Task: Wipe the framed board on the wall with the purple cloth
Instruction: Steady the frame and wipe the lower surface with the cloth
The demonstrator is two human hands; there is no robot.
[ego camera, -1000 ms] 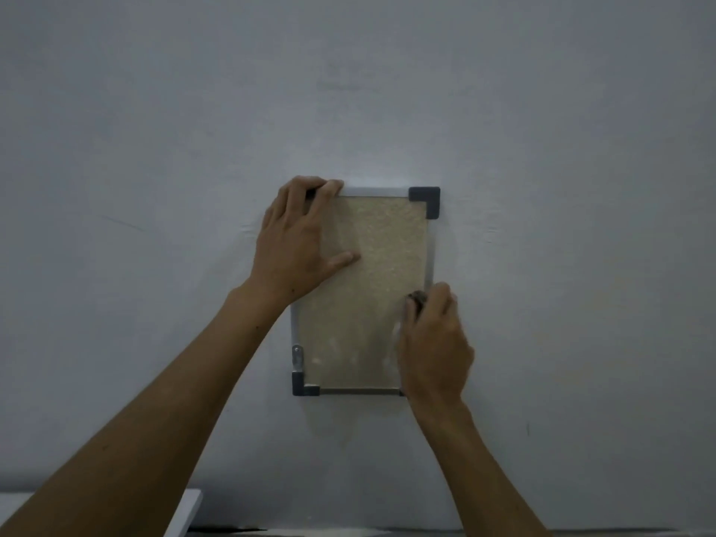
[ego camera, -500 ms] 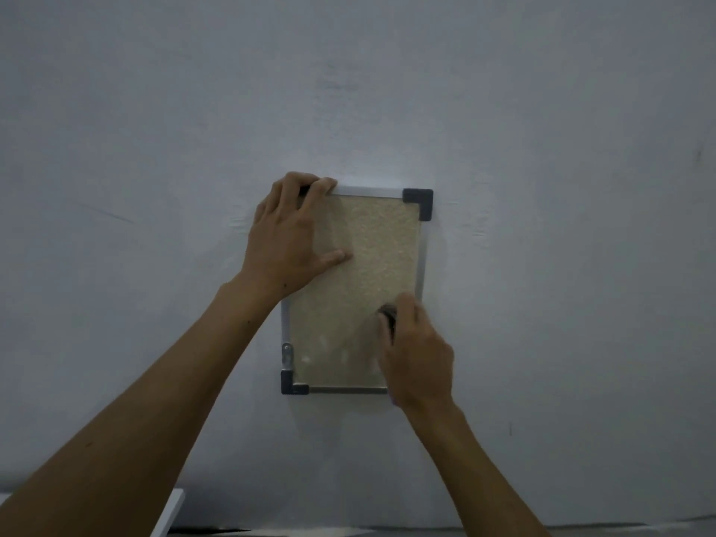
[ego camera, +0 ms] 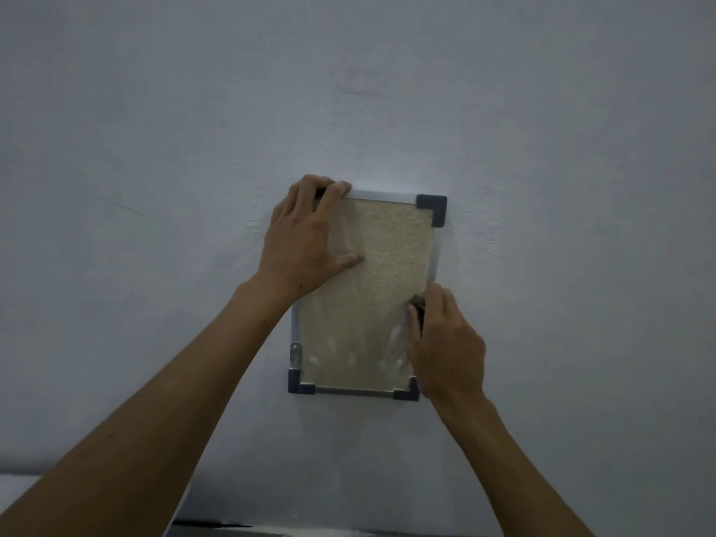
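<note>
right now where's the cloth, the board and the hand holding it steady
cloth (ego camera: 417,304): head view, dark bit showing above the right hand's fingers
framed board (ego camera: 379,257): head view, bare speckled face
left hand (ego camera: 302,242): head view, back of the hand

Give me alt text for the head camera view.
A left hand steadies the top-left corner of a framed board on a grey wall while the right hand presses a mostly hidden dark cloth against its lower right.
</note>
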